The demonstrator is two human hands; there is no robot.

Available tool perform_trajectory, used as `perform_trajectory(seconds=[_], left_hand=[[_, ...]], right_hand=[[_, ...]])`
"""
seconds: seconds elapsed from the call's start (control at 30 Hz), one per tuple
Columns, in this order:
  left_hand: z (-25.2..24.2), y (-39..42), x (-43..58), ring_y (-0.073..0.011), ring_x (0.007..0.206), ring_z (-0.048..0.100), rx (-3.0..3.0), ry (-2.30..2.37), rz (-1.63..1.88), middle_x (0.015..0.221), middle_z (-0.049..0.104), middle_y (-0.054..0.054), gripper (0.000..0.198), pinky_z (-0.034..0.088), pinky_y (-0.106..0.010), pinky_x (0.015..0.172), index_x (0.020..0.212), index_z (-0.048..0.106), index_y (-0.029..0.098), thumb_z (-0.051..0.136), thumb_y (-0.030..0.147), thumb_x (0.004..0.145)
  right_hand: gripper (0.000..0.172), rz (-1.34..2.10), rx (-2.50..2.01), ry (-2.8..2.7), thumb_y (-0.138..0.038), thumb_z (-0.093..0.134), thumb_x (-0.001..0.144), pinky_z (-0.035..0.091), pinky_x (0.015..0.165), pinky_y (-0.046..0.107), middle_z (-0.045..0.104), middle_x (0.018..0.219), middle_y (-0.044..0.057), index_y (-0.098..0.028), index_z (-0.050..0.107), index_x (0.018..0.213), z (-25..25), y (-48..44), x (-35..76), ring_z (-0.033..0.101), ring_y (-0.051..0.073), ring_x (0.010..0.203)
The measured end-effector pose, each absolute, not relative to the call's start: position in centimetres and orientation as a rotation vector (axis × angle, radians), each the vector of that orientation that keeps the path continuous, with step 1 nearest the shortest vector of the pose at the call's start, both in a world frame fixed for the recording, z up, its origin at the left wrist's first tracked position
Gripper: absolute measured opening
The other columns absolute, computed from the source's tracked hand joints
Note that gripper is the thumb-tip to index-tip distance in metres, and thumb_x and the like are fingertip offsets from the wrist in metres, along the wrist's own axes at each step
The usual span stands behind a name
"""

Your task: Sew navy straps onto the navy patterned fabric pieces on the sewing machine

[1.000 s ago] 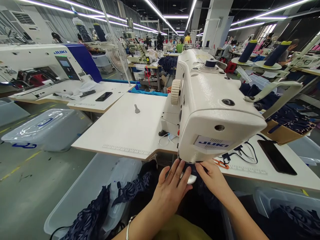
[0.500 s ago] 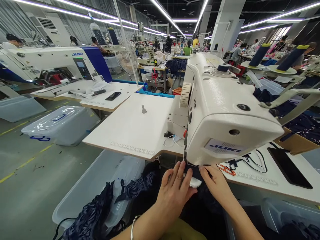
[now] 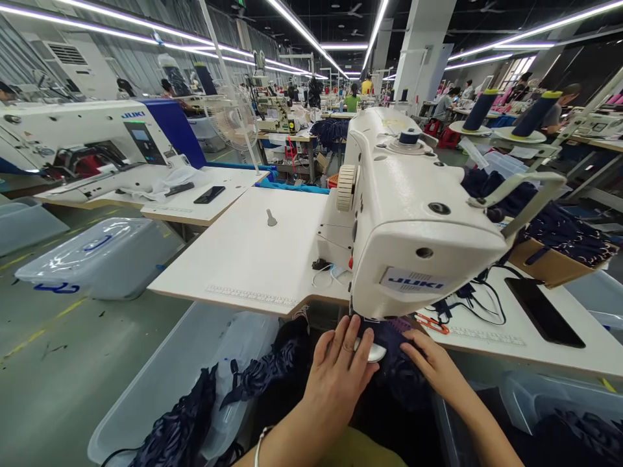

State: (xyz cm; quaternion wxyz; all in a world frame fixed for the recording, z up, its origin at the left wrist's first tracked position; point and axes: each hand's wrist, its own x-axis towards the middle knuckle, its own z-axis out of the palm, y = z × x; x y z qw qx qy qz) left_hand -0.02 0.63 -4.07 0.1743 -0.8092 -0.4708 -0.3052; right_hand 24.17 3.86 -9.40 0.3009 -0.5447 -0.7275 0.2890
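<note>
Head view: navy fabric (image 3: 402,379) is seen below the head of the sewing machine (image 3: 428,256), beside the rounded white bed end (image 3: 377,351), and is draped downward.
Left hand: the palm (image 3: 335,376) is laid flat, fingers extended toward the needle area; nothing is seen clenched.
Right hand: the fingertips (image 3: 407,347) are placed at the fabric's right side; whether any cloth is pinched cannot be told.
Just changed: the right hand has been drawn away from the machine head, so the fabric there appears to be steadied chiefly by the left.
Compared with earlier frame: a purplish patch (image 3: 400,325) is now exposed beside the orange clip (image 3: 432,323); the left hand's pose is little altered.
</note>
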Motion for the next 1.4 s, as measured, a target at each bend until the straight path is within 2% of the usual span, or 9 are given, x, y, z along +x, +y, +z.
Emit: perform_trajectory(seconds=[0.13, 0.23, 0.33, 0.43, 0.53, 0.63, 0.77, 0.93, 1.4], left_hand=[[-3.9, 0.7, 0.1, -0.0226, 0.121, 0.054, -2.306, -1.331, -0.886, 0.131, 0.059, -0.010, 0.034, 0.030, -0.036, 0.102, 0.124, 0.058, 0.020, 0.049, 0.038, 0.096], [-3.8, 0.7, -0.4, -0.0218, 0.116, 0.057, -2.342, -1.331, -0.994, 0.122, 0.064, -0.009, 0.029, 0.033, -0.036, 0.098, 0.112, 0.062, 0.020, 0.047, 0.039, 0.097], [-3.7, 0.9, -2.3, -0.0177, 0.098, 0.064, -2.332, -1.285, -1.235, 0.095, 0.070, -0.005, 0.017, 0.038, -0.034, 0.087, 0.090, 0.062, 0.020, 0.047, 0.022, 0.097], [-3.6, 1.6, -4.8, -0.0161, 0.081, 0.063, -2.102, -1.305, -1.331, 0.081, 0.067, -0.003, 0.016, 0.039, -0.034, 0.081, 0.086, 0.060, 0.019, 0.050, 0.008, 0.091], [-3.4, 2.4, -6.2, -0.0217, 0.094, 0.062, -1.927, -1.432, -1.183, 0.094, 0.067, -0.010, 0.016, 0.040, -0.037, 0.086, 0.096, 0.061, 0.016, 0.050, 0.007, 0.089], [-3.0, 2.5, -5.5, -0.0229, 0.120, 0.051, -2.235, -1.133, -0.941, 0.123, 0.060, -0.013, 0.032, 0.036, -0.038, 0.099, 0.119, 0.058, 0.014, 0.039, 0.008, 0.093], [-2.9, 1.7, -3.3, -0.0175, 0.130, 0.041, -2.539, -0.797, -0.626, 0.140, 0.050, -0.004, 0.042, 0.026, -0.034, 0.107, 0.131, 0.052, 0.019, 0.033, 0.010, 0.095], [-3.4, 1.2, -2.4, -0.0175, 0.133, 0.037, -2.558, -0.980, -0.590, 0.139, 0.051, -0.005, 0.042, 0.029, -0.032, 0.101, 0.133, 0.052, 0.019, 0.034, 0.014, 0.095], [-3.2, 1.3, -1.5, -0.0196, 0.126, 0.046, -2.435, -1.118, -0.653, 0.131, 0.058, -0.010, 0.043, 0.032, -0.030, 0.092, 0.129, 0.055, 0.013, 0.032, 0.010, 0.093]], right_hand=[[0.021, 0.878, -1.516, -1.850, -0.040, 0.046, 0.093, 0.052, 0.070, 0.030, 0.066, 0.084, 0.002, -0.024, 0.060, 0.097, -8.4, 2.8, 26.1, 0.063, 0.020, 0.077], [0.021, 0.905, -1.499, -1.878, -0.039, 0.047, 0.093, 0.050, 0.068, 0.027, 0.066, 0.085, 0.001, -0.025, 0.061, 0.099, -5.0, 1.7, 26.1, 0.061, 0.019, 0.078], [0.020, 0.995, -1.405, -2.008, -0.038, 0.043, 0.095, 0.047, 0.060, 0.024, 0.062, 0.074, -0.001, -0.026, 0.060, 0.096, -1.2, 1.0, 24.4, 0.057, 0.016, 0.066], [0.020, 0.929, -1.303, -2.089, -0.034, 0.041, 0.097, 0.047, 0.068, 0.025, 0.062, 0.082, 0.000, -0.025, 0.058, 0.095, 0.7, 1.5, 21.1, 0.058, 0.016, 0.074], [0.022, 0.550, -1.351, -2.117, -0.032, 0.042, 0.096, 0.045, 0.073, 0.033, 0.064, 0.084, 0.005, -0.021, 0.057, 0.085, 0.1, 2.9, 17.7, 0.059, 0.021, 0.078], [0.023, 0.256, -1.450, -2.109, -0.032, 0.045, 0.094, 0.043, 0.070, 0.038, 0.064, 0.077, 0.007, -0.021, 0.056, 0.077, -1.3, 3.6, 15.8, 0.058, 0.024, 0.072], [0.012, 0.542, -1.536, -1.854, -0.034, 0.049, 0.091, 0.044, 0.065, 0.033, 0.061, 0.079, 0.004, -0.022, 0.051, 0.090, -2.5, 3.6, 15.9, 0.057, 0.021, 0.070], [0.017, 1.028, -1.337, -1.577, -0.039, 0.040, 0.095, 0.046, 0.064, 0.025, 0.051, 0.072, -0.003, -0.023, 0.044, 0.093, -3.1, 4.2, 17.1, 0.053, 0.014, 0.066], [0.021, 0.649, -1.588, -1.781, -0.036, 0.041, 0.093, 0.043, 0.067, 0.033, 0.063, 0.084, 0.006, -0.020, 0.053, 0.090, -2.8, 5.5, 17.3, 0.056, 0.022, 0.078]])
